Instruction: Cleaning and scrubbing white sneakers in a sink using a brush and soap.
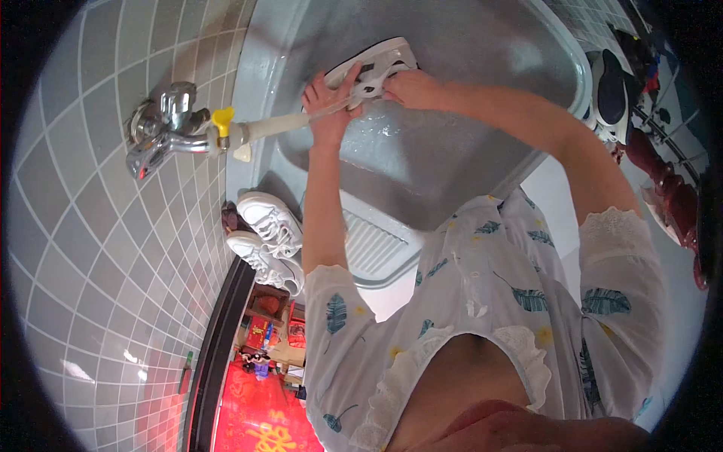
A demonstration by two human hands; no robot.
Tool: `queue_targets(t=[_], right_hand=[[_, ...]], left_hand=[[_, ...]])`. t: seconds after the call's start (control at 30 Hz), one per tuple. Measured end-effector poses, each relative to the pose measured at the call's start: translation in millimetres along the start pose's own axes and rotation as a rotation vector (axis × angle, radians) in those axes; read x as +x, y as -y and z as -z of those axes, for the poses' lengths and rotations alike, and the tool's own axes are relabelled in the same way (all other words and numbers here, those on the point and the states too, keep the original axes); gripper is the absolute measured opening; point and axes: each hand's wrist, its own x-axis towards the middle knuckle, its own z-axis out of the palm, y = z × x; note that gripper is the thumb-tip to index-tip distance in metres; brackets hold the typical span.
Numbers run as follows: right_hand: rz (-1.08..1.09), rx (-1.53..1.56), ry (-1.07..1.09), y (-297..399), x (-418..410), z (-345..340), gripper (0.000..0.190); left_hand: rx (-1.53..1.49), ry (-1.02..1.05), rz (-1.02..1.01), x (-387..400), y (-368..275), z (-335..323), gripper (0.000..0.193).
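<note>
A white sneaker with black patches (pixel 390 56) lies tilted in the grey basin (pixel 480 164), its light sole towards the far side. My left hand (pixel 327 104) grips one end of it, fingers spread along the side. With bent fingers my right hand (pixel 415 89) holds the shoe near its laces or opening; the fingertips are partly hidden. Water runs from a pale hose (pixel 277 125) past my left hand onto the shoe. The hose is fixed to a chrome tap (pixel 189 141) with a yellow lever (pixel 223 118). Shallow water glints below the shoe.
White lace-up sneakers (pixel 271 223) stand at the basin's left ledge, beside a ribbed washboard section (pixel 373 240). A tiled wall (pixel 73 169) rises at left. Dark-and-white footwear (pixel 611 90) lies beyond the right rim, near a dark red turned wooden piece (pixel 666 181). Boxes (pixel 260 333) sit lower left.
</note>
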Motion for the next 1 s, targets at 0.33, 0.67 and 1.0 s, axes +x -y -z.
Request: queue_targets(t=[0.33, 0.67, 1.0], right_hand=[[-0.085, -0.013, 0.161, 5.7, -4.1, -7.6, 0.025], [0.105, -0.185, 0.136, -36.6, -31.7, -18.4, 0.027], [-0.230, 0.056, 0.172, -8.7, -34.9, -12.3, 0.032]], left_hand=[[-0.017, 0.060, -0.060, -2.6, -0.2, 3.9, 0.095], [0.083, 0.024, -0.134, 3.9, 12.3, 6.3, 0.093], [0.040, 0.069, -0.137, 7.4, 14.4, 15.0, 0.099]])
